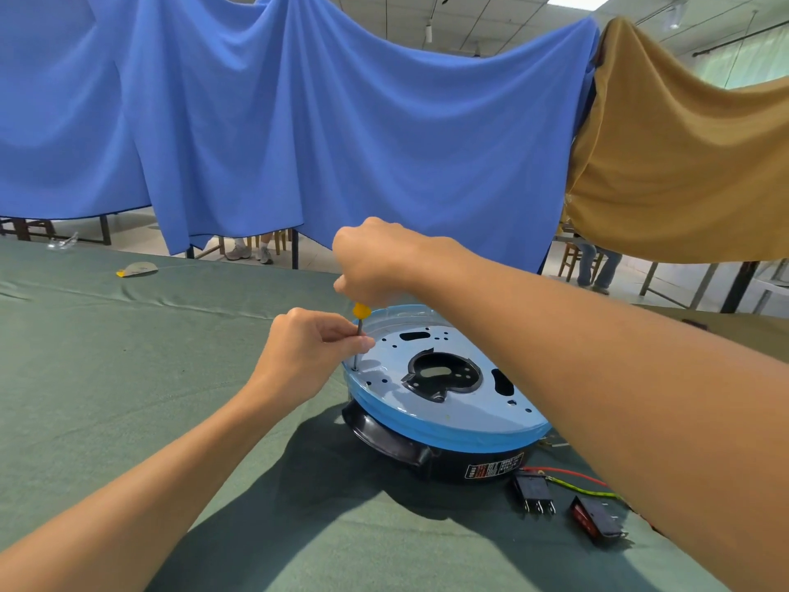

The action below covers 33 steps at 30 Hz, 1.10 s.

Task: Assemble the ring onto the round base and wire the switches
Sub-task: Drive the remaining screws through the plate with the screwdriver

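A round black base (448,463) stands on the green table with a blue-filmed metal ring plate (427,403) seated on top of it. My right hand (375,262) grips the yellow handle of a screwdriver (360,331), which stands upright with its tip in a hole at the plate's left edge. My left hand (307,352) pinches the screwdriver's metal shaft just above the plate. Two switches lie in front right of the base: a black one (534,493) and a red-faced one (595,521), with red and yellow-green wires (576,484) running beside them.
The table is covered in green cloth (128,378). A small yellow-edged scrap (136,269) and clear plastic (62,243) lie at the far left. Blue and tan sheets (341,121) hang behind the table, with chair legs and people's feet beneath.
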Tool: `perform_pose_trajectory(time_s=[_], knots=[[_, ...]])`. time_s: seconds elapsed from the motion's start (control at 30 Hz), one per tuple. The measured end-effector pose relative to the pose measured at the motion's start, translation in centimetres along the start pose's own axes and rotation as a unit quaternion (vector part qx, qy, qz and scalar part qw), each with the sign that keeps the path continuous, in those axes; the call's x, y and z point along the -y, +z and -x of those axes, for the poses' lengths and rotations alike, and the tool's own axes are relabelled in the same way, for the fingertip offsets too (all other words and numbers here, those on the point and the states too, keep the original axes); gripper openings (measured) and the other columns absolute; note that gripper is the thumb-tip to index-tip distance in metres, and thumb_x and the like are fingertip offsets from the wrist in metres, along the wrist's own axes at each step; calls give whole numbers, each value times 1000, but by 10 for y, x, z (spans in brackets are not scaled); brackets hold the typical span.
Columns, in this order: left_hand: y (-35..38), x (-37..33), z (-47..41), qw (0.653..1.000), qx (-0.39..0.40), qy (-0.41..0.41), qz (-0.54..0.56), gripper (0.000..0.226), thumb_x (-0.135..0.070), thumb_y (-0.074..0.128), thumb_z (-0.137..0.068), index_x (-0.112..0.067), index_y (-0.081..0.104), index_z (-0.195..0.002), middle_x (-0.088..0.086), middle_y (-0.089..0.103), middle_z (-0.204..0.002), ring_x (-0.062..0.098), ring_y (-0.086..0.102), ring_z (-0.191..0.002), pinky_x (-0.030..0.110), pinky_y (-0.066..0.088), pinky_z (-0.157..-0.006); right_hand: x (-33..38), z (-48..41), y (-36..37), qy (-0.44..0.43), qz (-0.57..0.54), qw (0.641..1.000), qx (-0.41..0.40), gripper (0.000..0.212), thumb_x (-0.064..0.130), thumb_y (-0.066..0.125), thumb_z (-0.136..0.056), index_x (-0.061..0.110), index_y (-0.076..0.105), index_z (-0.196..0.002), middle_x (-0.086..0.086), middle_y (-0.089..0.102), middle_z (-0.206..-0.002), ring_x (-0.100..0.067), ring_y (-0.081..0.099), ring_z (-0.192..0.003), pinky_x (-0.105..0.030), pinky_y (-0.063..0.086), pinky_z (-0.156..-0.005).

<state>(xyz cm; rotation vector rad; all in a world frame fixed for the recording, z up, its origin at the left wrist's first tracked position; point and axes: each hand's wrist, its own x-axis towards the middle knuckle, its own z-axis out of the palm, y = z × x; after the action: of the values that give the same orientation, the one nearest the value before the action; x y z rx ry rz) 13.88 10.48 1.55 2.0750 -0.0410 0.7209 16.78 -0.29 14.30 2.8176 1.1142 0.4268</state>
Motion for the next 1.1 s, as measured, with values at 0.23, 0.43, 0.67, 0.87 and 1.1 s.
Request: perform_pose_trajectory(time_s=[0.23, 0.43, 0.67, 0.87, 1.1], knots=[[-4, -2, -1, 997, 67, 16, -20, 15, -18, 65, -93, -17, 80, -93, -2, 77, -89, 43, 66, -90, 54, 53, -81, -1, -4, -2, -31, -46, 998, 5, 24, 9, 59, -83, 19, 44, -68, -5, 48, -73, -21, 55, -49, -24, 39, -44], [-1, -2, 1, 1000, 4, 9, 11, 5, -22, 76, -83, -19, 80, -83, -2, 76, -74, 31, 69, -77, 45, 54, -75, -4, -5, 4, 0, -22, 1000, -17, 33, 26, 57, -90, 18, 38, -64, -3, 44, -70, -19, 48, -53, -26, 33, -47], [0, -3, -2, 999, 46, 1, 5, 10, -22, 70, -90, -20, 79, -86, -13, 76, -81, 14, 70, -78, 37, 55, -77, -3, -7, 5, -14, -24, 999, -28, 28, 18, 57, -88, 17, 39, -67, -4, 41, -77, -21, 44, -55, -28, 36, -49], [-1, -5, -2, 999, 24, 7, -23, 8, -20, 75, -85, -17, 80, -90, -11, 76, -80, -1, 67, -75, 17, 51, -67, -5, -5, -2, -20, -67, 997, 31, 9, 18, 62, -85, 17, 53, -83, -2, 52, -76, -17, 62, -48, -20, 42, -46], [0, -10, 0, 999, 6, -10, -53, 10, -22, 81, -78, -18, 81, -87, -5, 76, -78, 7, 71, -77, 35, 56, -82, -7, -2, -3, -14, -37, 998, 53, 29, 36, 59, -92, 17, 49, -73, -3, 55, -72, -16, 61, -45, -25, 48, -51]])
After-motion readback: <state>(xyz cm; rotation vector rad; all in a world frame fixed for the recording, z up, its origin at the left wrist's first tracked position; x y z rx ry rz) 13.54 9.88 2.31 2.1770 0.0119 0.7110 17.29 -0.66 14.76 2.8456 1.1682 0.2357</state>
